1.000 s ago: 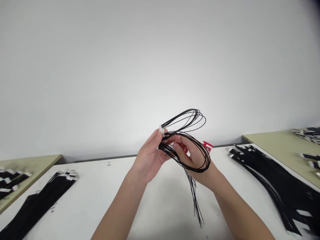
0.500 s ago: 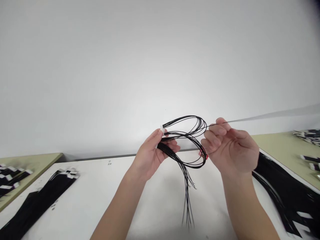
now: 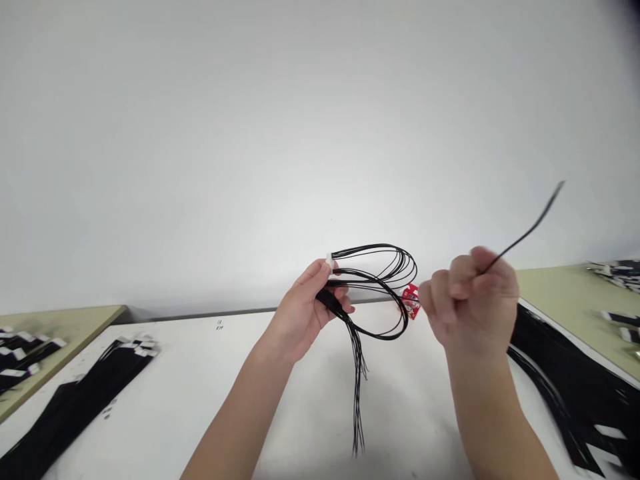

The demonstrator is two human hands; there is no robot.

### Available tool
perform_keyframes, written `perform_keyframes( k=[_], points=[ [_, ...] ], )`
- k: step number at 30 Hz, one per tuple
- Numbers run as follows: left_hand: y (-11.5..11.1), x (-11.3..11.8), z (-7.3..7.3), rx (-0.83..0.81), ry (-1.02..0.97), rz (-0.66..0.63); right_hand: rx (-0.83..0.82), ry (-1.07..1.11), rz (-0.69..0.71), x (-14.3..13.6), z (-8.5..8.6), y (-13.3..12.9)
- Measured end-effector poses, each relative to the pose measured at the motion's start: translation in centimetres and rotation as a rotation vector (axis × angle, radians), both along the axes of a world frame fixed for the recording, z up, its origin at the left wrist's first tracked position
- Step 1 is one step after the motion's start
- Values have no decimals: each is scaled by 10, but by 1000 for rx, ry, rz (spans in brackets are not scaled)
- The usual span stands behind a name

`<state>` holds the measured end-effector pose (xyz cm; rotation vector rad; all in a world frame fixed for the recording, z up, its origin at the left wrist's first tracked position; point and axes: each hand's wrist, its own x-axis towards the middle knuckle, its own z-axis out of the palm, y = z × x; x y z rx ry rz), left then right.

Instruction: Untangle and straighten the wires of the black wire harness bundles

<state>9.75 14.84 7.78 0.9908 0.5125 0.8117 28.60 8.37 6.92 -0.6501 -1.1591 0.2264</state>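
My left hand [image 3: 313,303] is closed around a looped bundle of thin black wires [image 3: 400,320], its thumb beside the white connector [image 3: 329,261] on the bundle. Two loops stick out to the right of that hand, and the loose wire ends hang down below it. Off to the right, my right hand [image 3: 473,297] is closed on a single black wire [image 3: 523,235]. One length of this wire runs left toward the loops; its other end rises up and to the right, blurred at the tip.
On the white table [image 3: 200,387], a bundle of black wires with white connectors [image 3: 95,393] lies at left and a larger dark bundle [image 3: 575,380] at right. A red packet [image 3: 411,300] sits by the wall [image 3: 300,133]. Beige side surfaces [image 3: 555,287] hold more connectors.
My right hand has turned over and moved slightly right, its fingers now curled. The wire's free end has swung from nearly level to pointing up. The hanging ends shifted left.
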Motion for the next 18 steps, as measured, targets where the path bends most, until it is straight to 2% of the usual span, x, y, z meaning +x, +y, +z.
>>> perform_keyframes(
  k=[3,6,11,18],
  points=[
    [0,-1,1,6,9,-13,124,-330,-150,-6,-2,3],
    [0,-3,2,19,22,-51,91,-572,-253,-10,-1,6],
    [-1,-6,3,27,35,-89,-17,-607,-268,-8,0,6],
    [-2,-6,4,48,23,-90,-30,-625,-271,-11,2,3]
  ],
)
